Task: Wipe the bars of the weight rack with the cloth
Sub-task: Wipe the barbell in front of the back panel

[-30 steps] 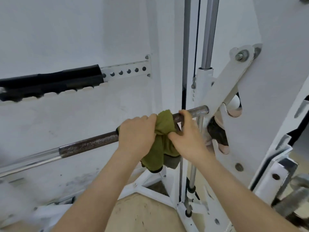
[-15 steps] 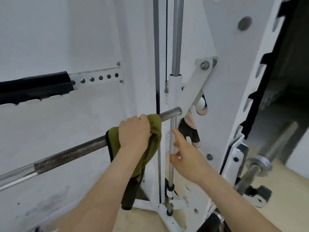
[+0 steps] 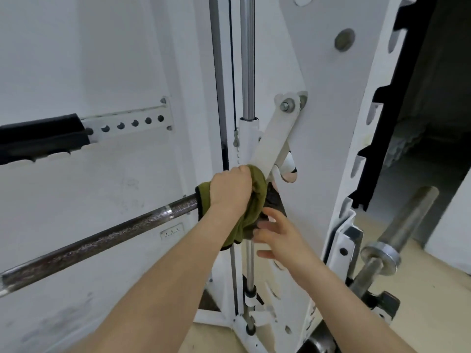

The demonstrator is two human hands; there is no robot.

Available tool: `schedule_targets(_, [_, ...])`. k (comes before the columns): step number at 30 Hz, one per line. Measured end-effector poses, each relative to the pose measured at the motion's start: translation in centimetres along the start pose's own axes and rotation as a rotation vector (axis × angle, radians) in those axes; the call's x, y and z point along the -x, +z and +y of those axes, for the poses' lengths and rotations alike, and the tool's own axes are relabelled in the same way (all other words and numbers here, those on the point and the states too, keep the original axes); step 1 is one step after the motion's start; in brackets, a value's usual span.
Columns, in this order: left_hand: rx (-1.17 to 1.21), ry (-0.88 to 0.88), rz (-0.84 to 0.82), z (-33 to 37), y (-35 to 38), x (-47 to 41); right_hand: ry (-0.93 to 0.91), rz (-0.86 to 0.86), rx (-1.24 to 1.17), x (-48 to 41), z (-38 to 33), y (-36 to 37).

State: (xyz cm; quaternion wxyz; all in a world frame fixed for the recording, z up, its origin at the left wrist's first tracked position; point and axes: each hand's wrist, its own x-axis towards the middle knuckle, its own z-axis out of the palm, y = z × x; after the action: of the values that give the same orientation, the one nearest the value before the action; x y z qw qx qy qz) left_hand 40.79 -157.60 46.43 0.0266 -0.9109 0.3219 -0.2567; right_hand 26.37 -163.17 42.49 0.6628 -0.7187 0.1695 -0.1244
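An olive-green cloth [image 3: 257,200] is wrapped round the right end of a dark knurled steel bar [image 3: 107,238] that slopes down to the left across the white weight rack [image 3: 328,138]. My left hand [image 3: 230,188] grips the cloth round the bar, close to the rack's white pivot arm [image 3: 276,138]. My right hand [image 3: 277,238] hovers just below and to the right with fingers spread and holds nothing; its fingertips reach the cloth's hanging lower edge. The bar's end is hidden under the cloth.
A chrome guide rod [image 3: 247,57] and a thin cable run vertically behind the cloth. A black padded bar [image 3: 38,137] on a perforated white arm sits at left. A second barbell sleeve with collar [image 3: 397,233] juts out at lower right. A dark doorway opens behind it.
My left hand has slid the cloth rightward along the bar to its end by the pivot arm. My right hand left the bar a second ago and now hovers open below the cloth.
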Motion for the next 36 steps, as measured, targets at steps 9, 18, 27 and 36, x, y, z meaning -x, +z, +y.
schedule_targets(9, [0.148,-0.137,0.279,1.1,1.7,2.5,0.257,-0.326,-0.765,-5.3,-2.5,-0.5])
schedule_targets(18, [0.351,-0.399,0.035,6.0,-3.6,10.3,0.202,-0.371,-0.624,-5.6,-2.4,-1.6])
schedule_targets(27, [0.735,-0.292,-0.366,8.7,-8.7,16.3,0.131,-0.538,-0.077,-2.0,-0.8,-5.5])
schedule_targets(36, [0.798,-0.189,0.113,9.5,-12.6,15.8,-0.135,-0.706,0.638,5.0,-5.5,-16.6])
